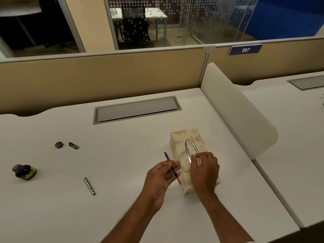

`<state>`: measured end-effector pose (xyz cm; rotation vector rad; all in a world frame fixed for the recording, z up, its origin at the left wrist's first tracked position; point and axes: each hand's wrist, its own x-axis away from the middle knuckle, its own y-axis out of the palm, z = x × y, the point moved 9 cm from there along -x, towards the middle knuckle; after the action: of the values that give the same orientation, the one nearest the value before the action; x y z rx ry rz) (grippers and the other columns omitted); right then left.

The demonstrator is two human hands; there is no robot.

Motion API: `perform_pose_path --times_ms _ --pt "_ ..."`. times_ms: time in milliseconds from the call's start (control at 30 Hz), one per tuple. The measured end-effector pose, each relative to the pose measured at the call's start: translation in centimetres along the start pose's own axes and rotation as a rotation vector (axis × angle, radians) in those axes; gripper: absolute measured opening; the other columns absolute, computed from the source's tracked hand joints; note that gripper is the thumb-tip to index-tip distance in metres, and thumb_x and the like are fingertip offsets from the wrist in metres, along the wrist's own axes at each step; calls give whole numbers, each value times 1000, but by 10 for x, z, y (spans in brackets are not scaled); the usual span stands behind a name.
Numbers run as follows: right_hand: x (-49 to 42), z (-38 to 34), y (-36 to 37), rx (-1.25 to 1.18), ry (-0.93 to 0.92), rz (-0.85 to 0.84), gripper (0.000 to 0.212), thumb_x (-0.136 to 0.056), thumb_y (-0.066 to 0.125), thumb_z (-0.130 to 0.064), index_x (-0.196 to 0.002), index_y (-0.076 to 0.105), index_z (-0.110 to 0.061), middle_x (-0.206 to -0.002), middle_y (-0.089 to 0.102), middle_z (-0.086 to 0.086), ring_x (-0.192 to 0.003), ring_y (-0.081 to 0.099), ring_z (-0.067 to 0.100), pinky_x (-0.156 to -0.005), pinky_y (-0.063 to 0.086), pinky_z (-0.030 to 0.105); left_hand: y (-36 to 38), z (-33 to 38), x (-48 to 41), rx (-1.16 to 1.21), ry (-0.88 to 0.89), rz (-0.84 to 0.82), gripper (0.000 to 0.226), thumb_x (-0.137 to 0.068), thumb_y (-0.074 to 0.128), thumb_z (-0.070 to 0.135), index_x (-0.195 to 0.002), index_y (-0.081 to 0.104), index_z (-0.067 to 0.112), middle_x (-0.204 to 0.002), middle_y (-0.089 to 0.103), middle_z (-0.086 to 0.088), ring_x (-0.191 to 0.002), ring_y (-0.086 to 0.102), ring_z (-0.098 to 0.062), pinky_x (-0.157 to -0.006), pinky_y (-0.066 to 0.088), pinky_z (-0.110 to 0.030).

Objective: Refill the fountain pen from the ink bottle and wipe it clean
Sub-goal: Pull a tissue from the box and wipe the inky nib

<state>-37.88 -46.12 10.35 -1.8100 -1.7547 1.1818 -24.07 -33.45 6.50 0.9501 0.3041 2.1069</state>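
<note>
Left hand pinching the uncapped fountain pen nib-up above the white desk, right hand with fingers curled at the tissue box slot, grasp unclear, open ink bottle far left.

Dim, warm indoor light from overhead, even across the white desk. Shadows soft and short: a faint one under the left hand, a small one beside the ink bottle. Mild glare on the far glass partition. Wide-angle bowing at edges; whole frame slightly soft, far background noisy.
</note>
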Motion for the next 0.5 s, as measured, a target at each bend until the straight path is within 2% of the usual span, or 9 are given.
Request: perform_pose_path --times_ms 233,367,500 --pt "0 2 -1 -129 64 8 9 -86 74 -11 -94 71 -11 -95 73 7 -87 65 25 -76 54 41 20 -16 -8 10 -41 7 17 -99 63 10 -108 75 2 -110 80 -17 -108 75 -32 -97 60 -44" --pt "-2 3 -6 -197 78 12 8 -83 73 -5 -88 69 -10 -87 71 6 -81 63 24 -71 57 47 24 -21 -9 -10 -46 1 17 -99 63 10 -106 77 4 -112 79 -17 -111 74 -31 -102 57 -45" --pt "-5 13 -4 -318 163 -23 7 -85 70 -5 -87 68 -12 -84 69 3 -80 63 23 -73 58 50 27 -22 -10 -50 -27 -12 19 -100 61 10 -106 78 5 -112 80 -15 -111 74 -30 -104 56 -44"
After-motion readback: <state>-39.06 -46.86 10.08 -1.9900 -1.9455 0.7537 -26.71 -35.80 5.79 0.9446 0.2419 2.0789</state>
